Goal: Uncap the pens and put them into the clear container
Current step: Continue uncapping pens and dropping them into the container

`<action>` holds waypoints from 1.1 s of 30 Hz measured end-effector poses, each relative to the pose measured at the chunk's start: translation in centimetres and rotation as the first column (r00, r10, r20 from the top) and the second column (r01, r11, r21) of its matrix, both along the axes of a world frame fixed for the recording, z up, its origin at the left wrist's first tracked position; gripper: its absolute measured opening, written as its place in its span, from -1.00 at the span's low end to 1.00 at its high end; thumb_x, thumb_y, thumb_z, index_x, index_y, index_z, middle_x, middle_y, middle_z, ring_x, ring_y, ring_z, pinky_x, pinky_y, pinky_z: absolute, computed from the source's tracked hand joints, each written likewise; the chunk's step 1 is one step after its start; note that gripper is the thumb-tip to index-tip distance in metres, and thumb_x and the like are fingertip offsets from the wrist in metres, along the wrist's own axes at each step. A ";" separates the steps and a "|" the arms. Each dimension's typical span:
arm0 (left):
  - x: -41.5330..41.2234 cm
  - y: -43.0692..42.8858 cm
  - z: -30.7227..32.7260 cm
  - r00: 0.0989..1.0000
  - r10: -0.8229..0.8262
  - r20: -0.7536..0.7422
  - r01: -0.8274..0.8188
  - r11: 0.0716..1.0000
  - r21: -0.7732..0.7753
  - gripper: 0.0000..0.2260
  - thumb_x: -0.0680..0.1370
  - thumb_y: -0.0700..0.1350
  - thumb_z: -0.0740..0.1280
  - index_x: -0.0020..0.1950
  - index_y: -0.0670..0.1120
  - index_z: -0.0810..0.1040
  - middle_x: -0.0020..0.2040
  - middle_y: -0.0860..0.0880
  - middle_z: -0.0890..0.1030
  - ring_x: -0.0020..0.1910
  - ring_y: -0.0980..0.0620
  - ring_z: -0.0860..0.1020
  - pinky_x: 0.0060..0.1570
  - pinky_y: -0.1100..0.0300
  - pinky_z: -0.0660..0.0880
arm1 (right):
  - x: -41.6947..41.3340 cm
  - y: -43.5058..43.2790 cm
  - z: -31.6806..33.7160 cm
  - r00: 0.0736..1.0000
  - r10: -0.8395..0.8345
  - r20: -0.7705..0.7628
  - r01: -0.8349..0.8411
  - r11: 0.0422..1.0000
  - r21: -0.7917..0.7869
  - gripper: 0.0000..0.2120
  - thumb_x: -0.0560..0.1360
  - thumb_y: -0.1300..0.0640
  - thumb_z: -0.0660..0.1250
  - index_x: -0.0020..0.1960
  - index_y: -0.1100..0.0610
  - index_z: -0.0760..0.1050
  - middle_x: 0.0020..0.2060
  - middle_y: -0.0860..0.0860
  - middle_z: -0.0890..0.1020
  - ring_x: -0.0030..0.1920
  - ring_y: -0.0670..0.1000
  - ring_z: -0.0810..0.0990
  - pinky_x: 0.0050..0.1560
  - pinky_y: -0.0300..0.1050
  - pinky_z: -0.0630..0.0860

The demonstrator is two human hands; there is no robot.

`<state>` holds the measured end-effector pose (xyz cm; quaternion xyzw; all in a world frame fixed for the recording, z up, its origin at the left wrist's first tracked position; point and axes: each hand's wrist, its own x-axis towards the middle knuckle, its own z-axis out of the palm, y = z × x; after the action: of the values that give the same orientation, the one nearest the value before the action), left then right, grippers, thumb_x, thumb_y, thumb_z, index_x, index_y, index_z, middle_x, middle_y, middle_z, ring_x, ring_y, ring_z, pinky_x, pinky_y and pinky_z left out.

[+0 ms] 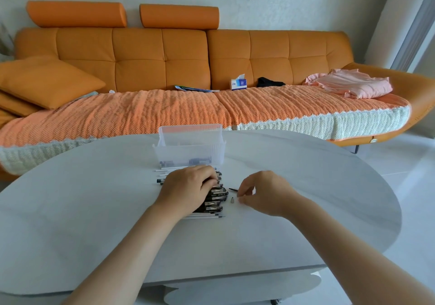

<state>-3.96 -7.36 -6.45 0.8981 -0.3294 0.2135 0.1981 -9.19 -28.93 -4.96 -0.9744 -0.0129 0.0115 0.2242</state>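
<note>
Head view: task is early, most of it still to do.

- Clear container (188, 140) stands on the tabletop (306, 187), just behind the pile. Only a few dark pieces (197, 161) lie at its bottom; can't tell whether they are pens or caps. Otherwise it looks nearly empty.
- Pens (215, 198): a dense stack of dark ones lies side by side on the tabletop between container and person. Too small to tell which have caps on. Thin white sticks (169, 169) poke out at the far and near edges of the stack.
- Left hand (190, 187) lies on top of the stack with its fingers bent over the far side. Can't tell if it grips a single pen or just steadies the pile.
- Right hand (261, 191) hovers just right of the stack, thumb and forefinger close together near the tabletop. Can't tell if they pinch anything.
- Loose beside it: a small cone-shaped piece (232, 200) and a thin dark stick (233, 189).

My read: nearly the whole stack remains to be uncapped and moved.
</note>
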 end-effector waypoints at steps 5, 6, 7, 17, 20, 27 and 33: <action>-0.1 -0.1 -0.4 0.999 0.003 -0.036 -0.001 0.999 0.040 -0.93 0.56 0.03 0.32 -0.03 0.10 0.59 -0.09 0.18 0.64 -0.12 0.12 0.58 -0.26 0.23 0.30 | 0.2 -0.1 -0.3 0.999 0.012 -0.035 -0.013 1.000 -0.024 -0.94 0.43 -0.03 0.44 -0.13 -0.19 0.63 -0.18 -0.21 0.63 -0.15 -0.15 0.58 -0.19 -0.26 0.49; -0.2 -0.2 -0.4 0.999 -0.003 -0.046 0.005 0.999 0.044 -0.92 0.57 0.03 0.32 -0.02 0.10 0.59 -0.08 0.18 0.64 -0.11 0.12 0.58 -0.26 0.24 0.29 | 0.2 -0.1 -0.4 0.999 0.015 -0.043 -0.016 1.000 -0.023 -0.92 0.43 -0.02 0.43 -0.10 -0.19 0.64 -0.16 -0.21 0.64 -0.14 -0.15 0.58 -0.17 -0.26 0.50; -0.3 -0.3 -0.4 0.998 -0.006 -0.058 0.009 0.999 0.048 -0.91 0.57 0.04 0.31 0.00 0.10 0.60 -0.06 0.18 0.64 -0.09 0.13 0.57 -0.26 0.26 0.28 | 0.2 -0.1 -0.4 0.999 0.021 -0.050 -0.022 0.999 -0.024 -0.90 0.44 -0.02 0.42 -0.07 -0.19 0.65 -0.15 -0.21 0.64 -0.13 -0.15 0.58 -0.15 -0.26 0.52; -0.1 0.1 -0.7 0.976 -0.050 -0.210 0.054 0.998 0.014 -0.85 0.59 0.01 0.31 0.12 0.06 0.59 0.06 0.17 0.61 0.05 0.14 0.54 0.03 0.15 0.49 | 0.3 0.7 0.1 0.995 0.092 0.025 -0.092 0.996 -0.010 -0.82 0.50 -0.03 0.35 0.08 -0.15 0.64 -0.07 -0.21 0.64 -0.05 -0.15 0.58 0.03 -0.17 0.55; 0.0 0.5 -0.7 0.974 -0.047 -0.222 0.049 0.999 0.003 -0.85 0.58 0.01 0.32 0.12 0.06 0.59 0.07 0.17 0.61 0.06 0.13 0.55 0.06 0.15 0.49 | 0.6 1.3 -0.2 0.994 0.108 0.026 -0.106 0.993 -0.060 -0.87 0.48 -0.07 0.38 0.02 -0.17 0.64 -0.12 -0.21 0.60 -0.06 -0.13 0.56 -0.03 -0.20 0.51; -0.1 1.4 -0.4 0.971 -0.040 -0.237 0.035 0.999 -0.024 -0.85 0.58 0.01 0.32 0.11 0.05 0.60 0.06 0.17 0.61 0.06 0.13 0.54 0.05 0.15 0.48 | 1.1 1.3 0.1 0.995 0.055 0.085 -0.061 0.996 0.064 -0.92 0.49 0.01 0.38 -0.12 -0.11 0.65 -0.20 -0.22 0.66 -0.24 -0.23 0.57 -0.16 -0.24 0.54; -0.2 1.9 -0.2 0.967 -0.044 -0.249 0.030 0.998 -0.060 -0.84 0.59 0.02 0.31 0.12 0.05 0.59 0.05 0.18 0.61 0.02 0.17 0.53 0.00 0.23 0.45 | 1.0 2.3 0.5 0.983 -0.015 0.182 -0.041 0.952 0.304 -0.84 0.49 0.11 0.42 -0.12 -0.16 0.60 -0.21 -0.24 0.65 -0.41 -0.20 0.49 -0.37 -0.39 0.39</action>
<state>-4.18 -5.48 -6.65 0.9057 -0.3122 0.1039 0.2672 -8.21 -26.61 -4.46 -0.9247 -0.0415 -0.0785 0.3702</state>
